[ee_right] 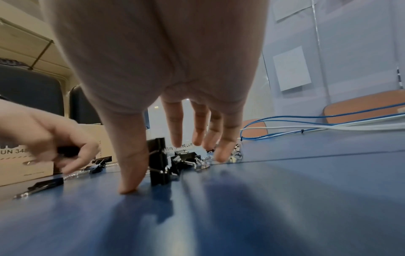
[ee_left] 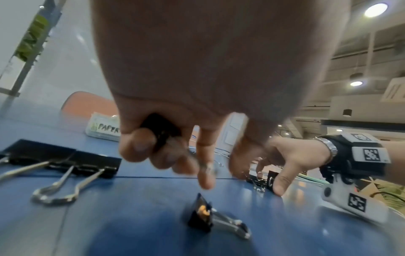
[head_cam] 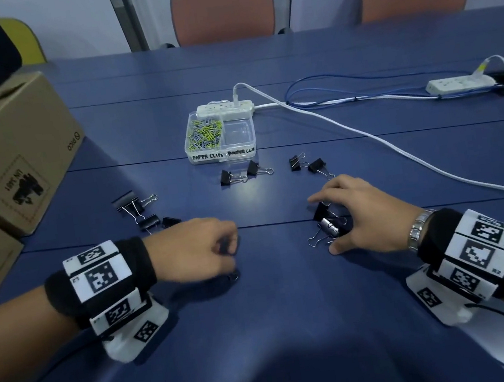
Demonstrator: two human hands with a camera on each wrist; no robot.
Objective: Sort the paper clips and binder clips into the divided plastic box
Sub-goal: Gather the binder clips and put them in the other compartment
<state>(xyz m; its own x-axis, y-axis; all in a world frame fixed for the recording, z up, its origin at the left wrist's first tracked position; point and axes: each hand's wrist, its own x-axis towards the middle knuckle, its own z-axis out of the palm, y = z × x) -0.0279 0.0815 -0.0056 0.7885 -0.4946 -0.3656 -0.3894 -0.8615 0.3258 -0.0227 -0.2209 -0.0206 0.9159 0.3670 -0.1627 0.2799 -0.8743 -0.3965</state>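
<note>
Two orange chairs (head_cam: pixel 221 5) — beyond blue table (head_cam: pixel 290 298), cables (head_cam: pixel 360 98).

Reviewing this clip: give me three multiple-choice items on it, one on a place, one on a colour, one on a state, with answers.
1. Where are the paper clips?
A. box's left compartment
B. box's right compartment
C. loose on the table

2. What colour are the binder clips' bodies?
A. red
B. black
C. white

3. What is the left hand doing?
A. lying flat and open
B. holding a binder clip
C. gripping a cable

Answers: 1 A, the plastic box shows them left of its divider. 2 B, as on the binder clip near the box. 3 B, the left wrist view shows fingers curled round the held clip.
</note>
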